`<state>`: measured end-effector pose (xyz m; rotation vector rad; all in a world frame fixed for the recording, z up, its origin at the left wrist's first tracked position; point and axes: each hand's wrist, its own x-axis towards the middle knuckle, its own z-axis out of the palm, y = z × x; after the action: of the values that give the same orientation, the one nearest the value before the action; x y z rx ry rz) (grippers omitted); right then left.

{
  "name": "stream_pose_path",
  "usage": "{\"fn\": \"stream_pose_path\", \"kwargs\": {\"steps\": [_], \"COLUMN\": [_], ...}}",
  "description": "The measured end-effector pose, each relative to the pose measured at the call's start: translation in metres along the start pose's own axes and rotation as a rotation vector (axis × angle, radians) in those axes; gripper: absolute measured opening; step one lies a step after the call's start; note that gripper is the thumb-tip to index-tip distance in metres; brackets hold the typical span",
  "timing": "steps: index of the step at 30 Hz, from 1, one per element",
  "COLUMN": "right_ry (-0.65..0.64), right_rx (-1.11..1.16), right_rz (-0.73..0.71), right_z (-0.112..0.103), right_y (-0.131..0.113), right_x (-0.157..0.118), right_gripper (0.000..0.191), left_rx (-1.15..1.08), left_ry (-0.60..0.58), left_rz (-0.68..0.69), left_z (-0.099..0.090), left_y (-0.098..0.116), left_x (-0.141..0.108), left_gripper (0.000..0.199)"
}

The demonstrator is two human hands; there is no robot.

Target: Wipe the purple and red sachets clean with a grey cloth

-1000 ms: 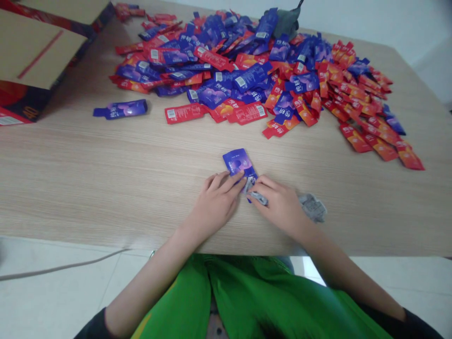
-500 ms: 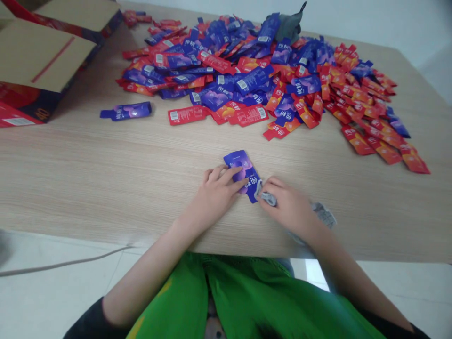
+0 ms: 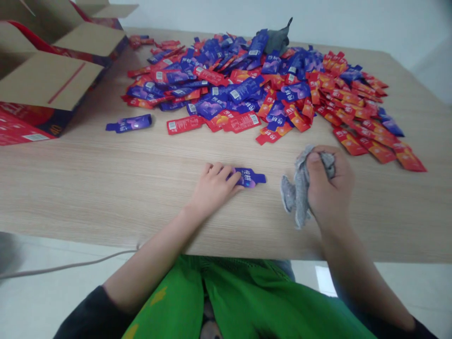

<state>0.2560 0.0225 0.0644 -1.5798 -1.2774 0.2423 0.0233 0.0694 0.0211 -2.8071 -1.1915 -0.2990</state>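
Under the fingers of my left hand [image 3: 213, 188], a purple pouch [image 3: 249, 178] lies on the table with its narrow spout end pointing right. The fingers are bent over the pouch's left end and hide it. To the right, my right hand [image 3: 331, 190] is closed around a crumpled grey cloth [image 3: 301, 190], whose loose ends hang toward the table. A gap of bare tabletop separates the cloth from the pouch.
Red and purple pouches [image 3: 212, 106] form a wide pile across the table [image 3: 106, 188]. One purple pouch [image 3: 134, 123] lies apart at left, near an open cardboard box [image 3: 45, 84]. Behind the pile sits a dark grey pouch [image 3: 277, 41].
My right hand has lifted the cloth off the pouch and moved right and forward. The pouch under my left hand has turned, its spout end now pointing right. The view has shifted slightly.
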Motion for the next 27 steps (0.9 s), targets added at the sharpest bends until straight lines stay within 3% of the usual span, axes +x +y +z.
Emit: {"fn": "stream_pose_path", "kwargs": {"steps": [2, 4, 6, 8, 10, 12, 16, 21, 24, 27], "right_ry": [0.121, 0.129, 0.003, -0.226, -0.414, -0.516, -0.579, -0.51, -0.524, -0.508], "right_rx": [0.039, -0.001, -0.086, -0.215, -0.372, -0.505, -0.566, -0.499, -0.46, -0.416], "right_rz": [-0.002, -0.044, -0.127, -0.205, -0.243, -0.24, -0.23, -0.261, -0.291, -0.298], "right_z": [-0.003, -0.006, -0.008, -0.009, -0.007, -0.006, -0.004, -0.004, -0.003, -0.001], "right_y": [0.002, 0.01, 0.02, 0.033, 0.044, 0.054, 0.065, 0.07, 0.071, 0.07], "right_x": [0.004, 0.005, 0.001, -0.008, -0.019, -0.03, -0.039, -0.038, -0.039, -0.038], "right_gripper": [0.025, 0.023, 0.021, 0.022, 0.032, 0.049, 0.07, 0.062, 0.048, 0.043], "left_rx": [0.004, -0.059, -0.18, -0.285, -0.334, -0.365, -0.503, -0.68, -0.649, -0.495], "left_ry": [0.034, 0.047, 0.028, -0.003, -0.031, -0.049, -0.178, -0.331, -0.224, -0.072], "left_rz": [-0.054, -0.217, -0.47, -0.673, -0.753, -0.774, -0.746, -0.674, -0.499, -0.141], "left_z": [-0.004, -0.009, -0.013, -0.015, -0.016, -0.02, -0.037, -0.044, -0.039, -0.033], "left_y": [-0.001, -0.005, -0.01, -0.018, -0.025, -0.028, -0.021, -0.002, 0.001, -0.003], "left_x": [0.002, 0.003, 0.003, 0.001, -0.005, -0.013, -0.03, -0.038, -0.035, -0.028], "left_gripper": [0.039, 0.04, 0.039, 0.038, 0.036, 0.034, 0.036, 0.042, 0.05, 0.046]}}
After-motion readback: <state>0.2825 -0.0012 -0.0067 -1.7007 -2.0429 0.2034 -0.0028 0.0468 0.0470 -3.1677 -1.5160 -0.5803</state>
